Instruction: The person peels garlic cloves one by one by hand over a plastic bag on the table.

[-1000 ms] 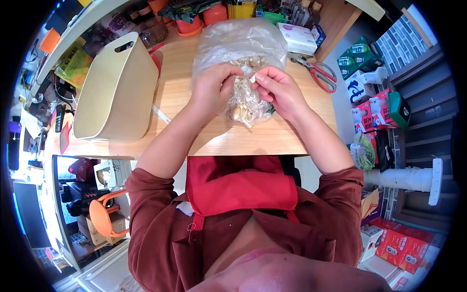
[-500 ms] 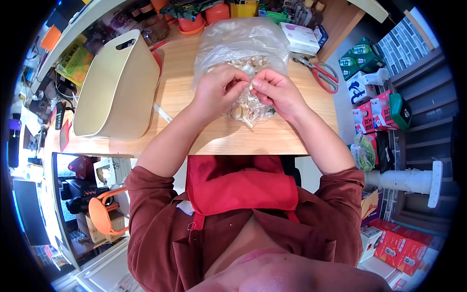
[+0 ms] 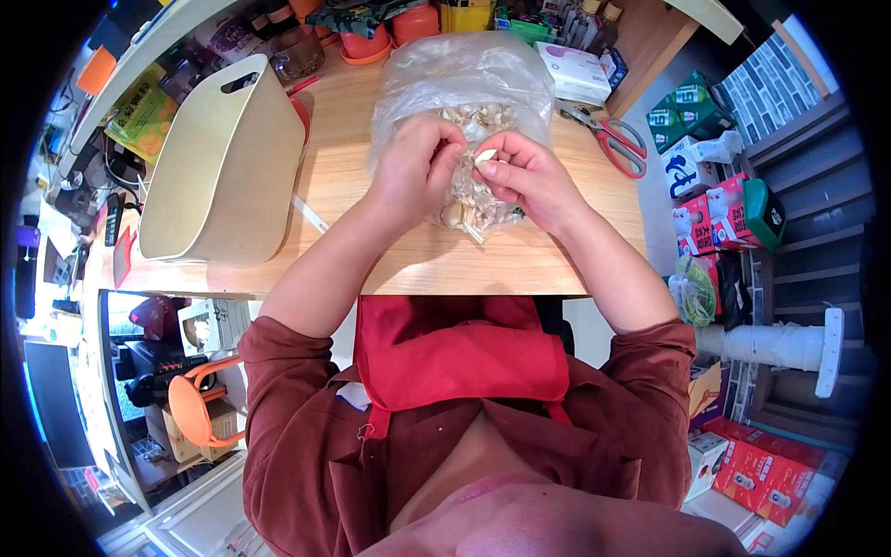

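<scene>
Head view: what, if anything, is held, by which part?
The right hand pinches a small pale piece, thumb at its near edge. Whether the left hand holds anything cannot be told.

Two bare hands: one left hand (image 3: 415, 167) and one right hand (image 3: 529, 176). One white garlic clove (image 3: 485, 157) shows singly; the garlic pieces and skins (image 3: 480, 201) in the heap are too jumbled to count. There are one clear plastic bag (image 3: 445, 79), one wooden desk (image 3: 445, 275), one pair of red-handled scissors (image 3: 600, 128) and one cream bin (image 3: 218, 176) with one handle slot visible. At least two red pots (image 3: 414, 24) can be counted, plus one orange stool (image 3: 189, 410), one red apron (image 3: 464, 367) and two maroon sleeves (image 3: 654, 357).
</scene>
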Tool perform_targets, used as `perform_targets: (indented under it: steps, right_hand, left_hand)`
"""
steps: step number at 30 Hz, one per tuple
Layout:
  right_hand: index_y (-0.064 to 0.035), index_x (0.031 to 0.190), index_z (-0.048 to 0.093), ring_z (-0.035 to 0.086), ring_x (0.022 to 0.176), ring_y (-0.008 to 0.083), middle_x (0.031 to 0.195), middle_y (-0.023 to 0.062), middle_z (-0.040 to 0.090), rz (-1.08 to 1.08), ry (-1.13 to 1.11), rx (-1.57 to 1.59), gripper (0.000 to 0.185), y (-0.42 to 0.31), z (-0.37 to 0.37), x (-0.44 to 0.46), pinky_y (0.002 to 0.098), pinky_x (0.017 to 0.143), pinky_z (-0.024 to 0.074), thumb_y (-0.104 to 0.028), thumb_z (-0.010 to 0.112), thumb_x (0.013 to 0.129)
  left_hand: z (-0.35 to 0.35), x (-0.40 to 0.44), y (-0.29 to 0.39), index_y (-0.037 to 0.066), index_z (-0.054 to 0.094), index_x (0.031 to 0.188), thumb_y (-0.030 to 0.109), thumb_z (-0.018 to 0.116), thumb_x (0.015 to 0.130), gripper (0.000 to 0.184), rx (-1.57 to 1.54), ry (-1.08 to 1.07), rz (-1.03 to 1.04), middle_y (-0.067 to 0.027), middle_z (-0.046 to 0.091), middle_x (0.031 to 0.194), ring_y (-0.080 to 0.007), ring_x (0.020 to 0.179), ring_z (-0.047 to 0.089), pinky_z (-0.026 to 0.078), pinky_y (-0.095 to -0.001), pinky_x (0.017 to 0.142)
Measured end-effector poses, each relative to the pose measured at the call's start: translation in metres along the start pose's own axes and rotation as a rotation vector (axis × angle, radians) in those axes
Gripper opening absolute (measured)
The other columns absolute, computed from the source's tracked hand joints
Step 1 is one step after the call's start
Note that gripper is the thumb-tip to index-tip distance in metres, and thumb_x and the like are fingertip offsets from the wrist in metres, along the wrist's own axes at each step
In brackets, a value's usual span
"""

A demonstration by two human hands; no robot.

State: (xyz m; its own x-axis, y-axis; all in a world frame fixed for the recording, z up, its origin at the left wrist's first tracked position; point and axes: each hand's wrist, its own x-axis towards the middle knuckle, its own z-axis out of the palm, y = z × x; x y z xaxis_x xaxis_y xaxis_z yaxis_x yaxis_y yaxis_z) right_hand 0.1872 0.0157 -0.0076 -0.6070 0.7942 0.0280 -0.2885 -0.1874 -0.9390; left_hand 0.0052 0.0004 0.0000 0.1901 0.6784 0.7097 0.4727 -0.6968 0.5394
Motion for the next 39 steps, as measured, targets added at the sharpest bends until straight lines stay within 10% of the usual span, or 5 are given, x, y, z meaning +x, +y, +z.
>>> perform_targets:
  steps: [8,39]
  right_hand:
    - [-0.0029,0.102,0.054,0.041,0.059,0.0043,0.085,0.0043,0.058,-0.014,-0.028,0.038,0.018,-0.002,-0.001,0.0,0.0172,0.051,0.0315,-0.01,0.054,0.085]
    - [-0.0003,0.114,0.052,0.043,0.069,0.006,0.083,0.0015,0.051,0.028,-0.022,0.184,0.027,0.003,-0.005,0.002,0.0169,0.056,0.0337,-0.012,0.05,0.089]
  left_hand:
    - [0.001,-0.002,-0.012,0.003,0.057,0.083,-0.001,0.061,0.075,0.01,0.047,0.026,-0.161,-0.0054,0.054,0.072,-0.0148,0.06,0.052,0.042,-0.025,0.053]
    - [-0.002,0.003,-0.002,0.005,0.066,0.078,0.002,0.07,0.066,0.013,-0.016,-0.025,0.049,-0.0067,0.06,0.068,-0.0159,0.056,0.055,0.043,-0.0259,0.048]
